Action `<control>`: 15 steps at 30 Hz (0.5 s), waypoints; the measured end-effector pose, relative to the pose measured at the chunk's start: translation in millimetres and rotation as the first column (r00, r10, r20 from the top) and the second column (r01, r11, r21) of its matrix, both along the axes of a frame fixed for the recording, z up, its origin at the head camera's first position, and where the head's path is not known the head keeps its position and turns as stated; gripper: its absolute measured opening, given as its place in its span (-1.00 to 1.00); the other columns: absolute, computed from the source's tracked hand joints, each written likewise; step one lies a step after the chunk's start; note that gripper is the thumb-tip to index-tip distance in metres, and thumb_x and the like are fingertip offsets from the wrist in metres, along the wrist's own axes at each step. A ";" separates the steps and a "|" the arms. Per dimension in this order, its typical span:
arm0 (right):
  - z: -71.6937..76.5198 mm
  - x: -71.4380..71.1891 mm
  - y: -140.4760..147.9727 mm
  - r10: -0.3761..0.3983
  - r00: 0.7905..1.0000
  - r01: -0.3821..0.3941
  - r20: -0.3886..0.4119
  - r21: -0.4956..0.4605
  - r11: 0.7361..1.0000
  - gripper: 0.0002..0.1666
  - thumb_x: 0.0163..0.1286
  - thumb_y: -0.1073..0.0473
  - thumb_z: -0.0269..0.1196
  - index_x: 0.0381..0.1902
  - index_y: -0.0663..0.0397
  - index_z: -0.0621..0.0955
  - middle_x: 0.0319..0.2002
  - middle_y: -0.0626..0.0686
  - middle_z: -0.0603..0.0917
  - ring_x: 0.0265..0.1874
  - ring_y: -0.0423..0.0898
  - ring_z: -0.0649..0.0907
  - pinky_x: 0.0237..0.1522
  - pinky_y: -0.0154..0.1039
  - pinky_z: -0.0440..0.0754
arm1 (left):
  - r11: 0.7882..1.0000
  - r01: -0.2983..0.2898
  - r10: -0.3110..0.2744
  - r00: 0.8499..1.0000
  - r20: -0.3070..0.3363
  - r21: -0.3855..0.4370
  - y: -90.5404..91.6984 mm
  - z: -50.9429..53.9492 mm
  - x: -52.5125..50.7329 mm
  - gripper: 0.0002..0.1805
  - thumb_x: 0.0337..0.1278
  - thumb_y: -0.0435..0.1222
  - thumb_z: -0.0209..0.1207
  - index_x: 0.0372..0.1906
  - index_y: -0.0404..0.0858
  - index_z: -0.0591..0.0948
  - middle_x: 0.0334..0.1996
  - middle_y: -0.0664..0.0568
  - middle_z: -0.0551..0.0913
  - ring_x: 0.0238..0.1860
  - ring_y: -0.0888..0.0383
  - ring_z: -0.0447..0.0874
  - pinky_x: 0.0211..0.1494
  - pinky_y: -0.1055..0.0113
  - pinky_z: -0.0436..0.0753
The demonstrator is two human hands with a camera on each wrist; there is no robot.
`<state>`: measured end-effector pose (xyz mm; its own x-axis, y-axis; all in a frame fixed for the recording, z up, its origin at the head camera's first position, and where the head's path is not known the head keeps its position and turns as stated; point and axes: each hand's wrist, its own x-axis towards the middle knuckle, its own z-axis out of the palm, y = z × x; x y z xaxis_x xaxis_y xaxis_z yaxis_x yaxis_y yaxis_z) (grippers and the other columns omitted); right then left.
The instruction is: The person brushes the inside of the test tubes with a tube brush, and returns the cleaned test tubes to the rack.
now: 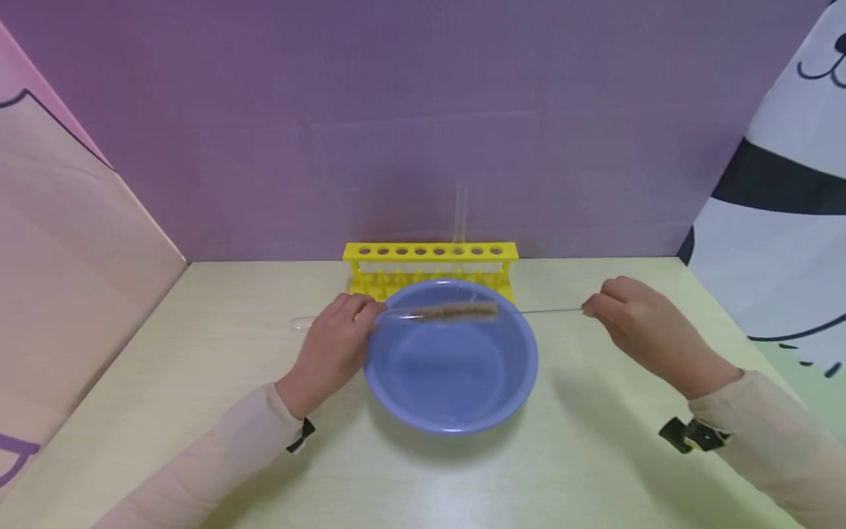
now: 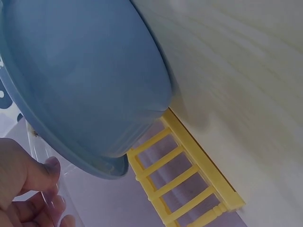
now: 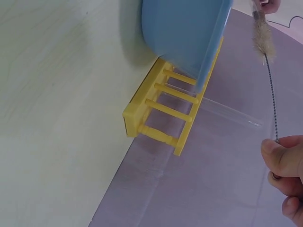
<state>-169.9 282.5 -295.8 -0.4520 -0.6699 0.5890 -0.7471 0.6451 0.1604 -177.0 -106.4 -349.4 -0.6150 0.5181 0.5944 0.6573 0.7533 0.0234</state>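
Note:
A clear test tube [image 1: 302, 322] lies nearly level over the left rim of a blue basin [image 1: 449, 375]. My left hand [image 1: 340, 330] grips the tube around its middle; in the left wrist view the thumb [image 2: 45, 172] and fingers close on the glass. The tan bristles of a test tube brush [image 1: 463, 311] are partly inside the tube's open end, above the basin. Out to the right, my right hand [image 1: 644, 327] pinches the brush's twisted wire handle [image 3: 272, 99] between thumb and fingers.
Behind the basin stands a yellow test tube rack [image 1: 429, 253], partly hidden by the basin. Another clear test tube [image 1: 460, 213] is upright in it, right of centre. A purple backdrop [image 1: 423, 132] rises at the back edge of the pale table [image 1: 264, 286].

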 end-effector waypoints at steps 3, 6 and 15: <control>-1.6 -1.5 0.0 0.020 0.999 -0.020 -0.030 0.000 1.000 -0.59 -0.37 0.63 0.41 -0.47 0.25 0.61 -0.57 0.03 0.47 -0.56 -0.09 0.48 -0.52 -0.20 0.52 | 1.000 0.009 -0.009 1.000 -0.002 0.000 0.1 -0.3 -0.5 -0.62 -0.12 -0.50 0.36 -0.10 -0.33 0.55 -0.20 -0.11 0.60 -0.23 0.00 0.51 -0.20 0.25 0.56; -3.7 -2.9 -0.5 0.045 0.997 -0.046 -0.056 -0.003 0.999 -0.66 -0.28 0.62 0.35 -0.46 0.28 0.61 -0.58 0.04 0.45 -0.56 -0.07 0.46 -0.53 -0.20 0.49 | 1.000 0.017 -0.017 1.000 -0.001 0.003 -0.1 -0.2 -0.4 -0.61 -0.13 -0.52 0.36 -0.10 -0.34 0.55 -0.20 -0.12 0.61 -0.23 -0.01 0.51 -0.20 0.25 0.56; -12.3 -8.1 -3.4 0.091 0.985 -0.097 -0.144 -0.038 0.995 -0.80 0.25 0.45 0.02 -0.46 0.33 0.59 -0.60 0.10 0.40 -0.60 0.01 0.42 -0.57 -0.15 0.42 | 1.000 0.021 -0.021 0.998 0.059 -0.003 -0.9 3.1 -0.2 -0.63 -0.13 -0.54 0.32 -0.10 -0.33 0.58 -0.19 -0.10 0.62 -0.22 0.00 0.51 -0.20 0.26 0.57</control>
